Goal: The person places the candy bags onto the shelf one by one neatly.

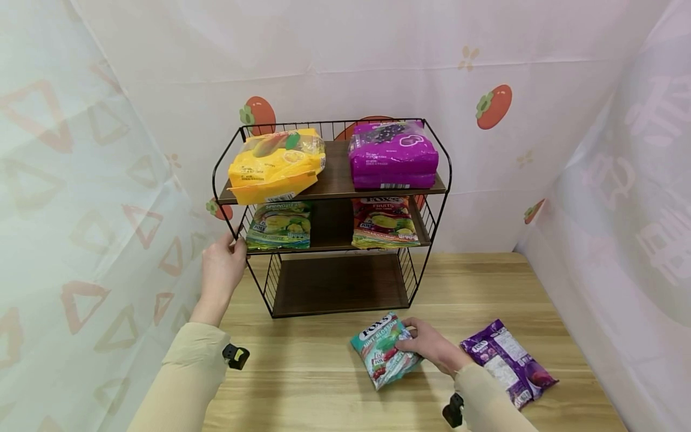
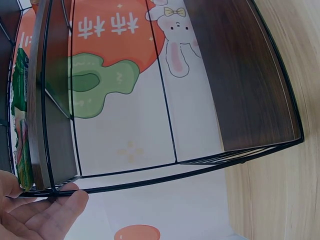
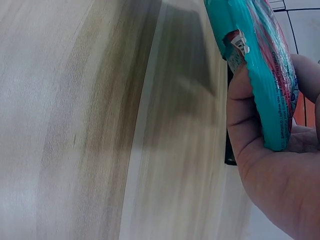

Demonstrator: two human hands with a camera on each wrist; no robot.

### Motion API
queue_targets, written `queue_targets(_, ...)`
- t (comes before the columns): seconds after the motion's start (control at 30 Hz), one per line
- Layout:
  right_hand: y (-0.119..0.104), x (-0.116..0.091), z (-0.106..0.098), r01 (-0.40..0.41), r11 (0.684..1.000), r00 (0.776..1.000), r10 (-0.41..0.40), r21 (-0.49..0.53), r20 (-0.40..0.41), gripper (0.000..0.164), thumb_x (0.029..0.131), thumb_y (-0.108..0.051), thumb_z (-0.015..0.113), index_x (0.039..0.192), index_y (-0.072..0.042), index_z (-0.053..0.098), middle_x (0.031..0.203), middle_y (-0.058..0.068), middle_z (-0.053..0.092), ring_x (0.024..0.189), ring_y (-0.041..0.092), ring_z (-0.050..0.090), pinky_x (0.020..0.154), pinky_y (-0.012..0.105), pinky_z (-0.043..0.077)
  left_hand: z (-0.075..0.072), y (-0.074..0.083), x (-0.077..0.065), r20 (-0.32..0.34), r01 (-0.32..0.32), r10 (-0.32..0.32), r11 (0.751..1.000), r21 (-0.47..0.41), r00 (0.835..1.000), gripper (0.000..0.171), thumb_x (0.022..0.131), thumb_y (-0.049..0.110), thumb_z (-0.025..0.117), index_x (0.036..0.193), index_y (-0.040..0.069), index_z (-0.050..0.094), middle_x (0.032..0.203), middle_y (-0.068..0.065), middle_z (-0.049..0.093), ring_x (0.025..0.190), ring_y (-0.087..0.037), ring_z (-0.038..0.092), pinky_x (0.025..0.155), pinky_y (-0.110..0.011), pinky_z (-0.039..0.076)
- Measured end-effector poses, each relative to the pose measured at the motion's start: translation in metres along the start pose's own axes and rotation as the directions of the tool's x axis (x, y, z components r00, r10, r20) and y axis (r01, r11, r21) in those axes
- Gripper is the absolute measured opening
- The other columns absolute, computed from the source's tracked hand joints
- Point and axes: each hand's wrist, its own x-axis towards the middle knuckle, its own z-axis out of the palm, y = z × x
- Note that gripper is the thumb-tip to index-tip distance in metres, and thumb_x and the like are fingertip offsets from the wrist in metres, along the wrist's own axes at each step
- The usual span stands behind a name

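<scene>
My right hand (image 1: pixel 432 345) grips a teal candy bag (image 1: pixel 380 348) by its right edge, above the table in front of the rack. In the right wrist view the thumb and fingers pinch the candy bag (image 3: pixel 270 75) from both sides. My left hand (image 1: pixel 221 264) holds the left side of the black wire rack (image 1: pixel 345 195) at its middle shelf. The left wrist view has the fingers (image 2: pixel 75 202) curled round the wire frame (image 2: pixel 150 185) there. A green candy bag (image 1: pixel 281 225) stands on the middle shelf close to that hand.
On the top shelf sit a yellow bag (image 1: pixel 278 162) and a purple bag (image 1: pixel 393 157). A red candy bag (image 1: pixel 384 222) stands at the middle shelf's right. The bottom shelf (image 1: pixel 345 282) is bare brown board. Another purple candy bag (image 1: pixel 510 363) lies on the table beside my right forearm.
</scene>
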Motion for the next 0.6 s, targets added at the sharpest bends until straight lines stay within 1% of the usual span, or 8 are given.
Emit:
queue_targets(0.23, -0.003, 0.001, 0.005, -0.001, 1.0, 0.999, 0.002, 0.016, -0.033, 0.068, 0.094, -0.016, 0.074, 0.146, 0.008, 0.038, 0.115, 0.02, 0.066, 0.085, 0.023, 0.07, 0.073, 0.035, 0.056, 0.0, 0.0, 0.0, -0.002, -0.004, 0.004, 1.0, 0.003, 1.0, 0.038, 0.104, 0.01, 0.049, 0.139, 0.004, 0.063, 0.09, -0.025, 0.076, 0.053, -0.011, 0.063, 0.045, -0.024, 0.043)
queue_targets(0.43, 0.0, 0.007, 0.009, 0.007, 1.0, 0.998, -0.006, 0.017, -0.062, 0.069, 0.094, -0.018, 0.075, 0.147, 0.006, 0.039, 0.114, 0.019, 0.066, 0.087, 0.023, 0.07, 0.074, 0.035, 0.057, -0.001, 0.001, 0.0, -0.005, -0.007, 0.007, 1.0, 0.017, 1.0, 0.037, 0.104, 0.011, 0.048, 0.136, 0.002, 0.065, 0.088, -0.024, 0.076, 0.055, -0.014, 0.065, 0.046, -0.025, 0.044)
queue_targets(0.6, 0.002, 0.012, 0.014, 0.03, 0.999, 0.996, -0.028, 0.016, -0.089, 0.07, 0.094, -0.019, 0.074, 0.149, 0.004, 0.038, 0.116, 0.019, 0.066, 0.091, 0.022, 0.069, 0.077, 0.035, 0.056, -0.001, 0.001, 0.0, 0.004, 0.001, -0.001, 1.0, 0.016, 1.0, 0.038, 0.105, 0.012, 0.047, 0.137, 0.001, 0.064, 0.09, -0.024, 0.076, 0.055, -0.013, 0.065, 0.046, -0.025, 0.044)
